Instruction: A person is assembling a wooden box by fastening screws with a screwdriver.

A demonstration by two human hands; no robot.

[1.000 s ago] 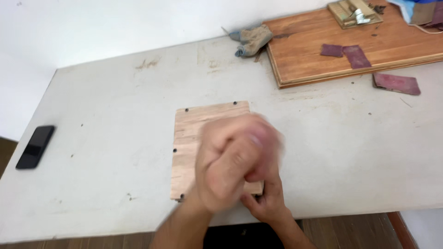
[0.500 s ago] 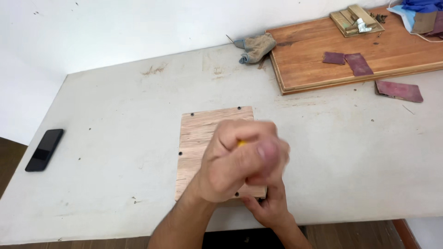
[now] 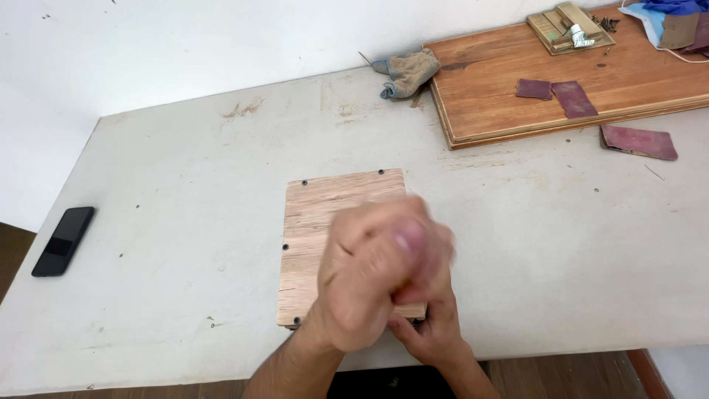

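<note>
Head view: a small rectangular plywood panel (image 3: pixel 336 229) lies flat on the white tabletop (image 3: pixel 185 177). The blurred left hand (image 3: pixel 369 284) is fisted above it, contents indiscernible. The right hand (image 3: pixel 432 332) is pressed on the panel's near edge.

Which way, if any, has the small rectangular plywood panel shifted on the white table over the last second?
No. The plywood panel keeps its spacing from the black phone and the large brown wooden board; only the camera view shifted.
</note>
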